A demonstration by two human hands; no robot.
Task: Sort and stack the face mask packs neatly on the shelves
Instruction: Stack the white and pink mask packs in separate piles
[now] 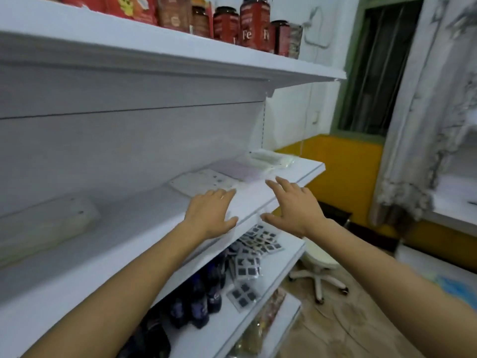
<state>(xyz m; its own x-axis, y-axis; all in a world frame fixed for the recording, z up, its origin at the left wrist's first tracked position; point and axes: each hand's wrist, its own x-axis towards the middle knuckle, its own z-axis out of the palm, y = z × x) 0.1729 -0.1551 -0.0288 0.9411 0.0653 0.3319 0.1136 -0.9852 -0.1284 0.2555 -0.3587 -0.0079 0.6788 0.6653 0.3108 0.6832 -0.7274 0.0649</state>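
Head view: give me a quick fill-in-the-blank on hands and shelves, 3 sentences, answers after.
1. Both the left hand and the right hand hold ____.
2. The red jars stand on the ____ shelf.
3. The pink mask pack lies on the middle shelf between a white pack and a ____ pack.

Answers: nothing; top; clear

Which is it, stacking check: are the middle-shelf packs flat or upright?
Flat: the white pack, lilac pack and clear pack lie on the middle shelf.
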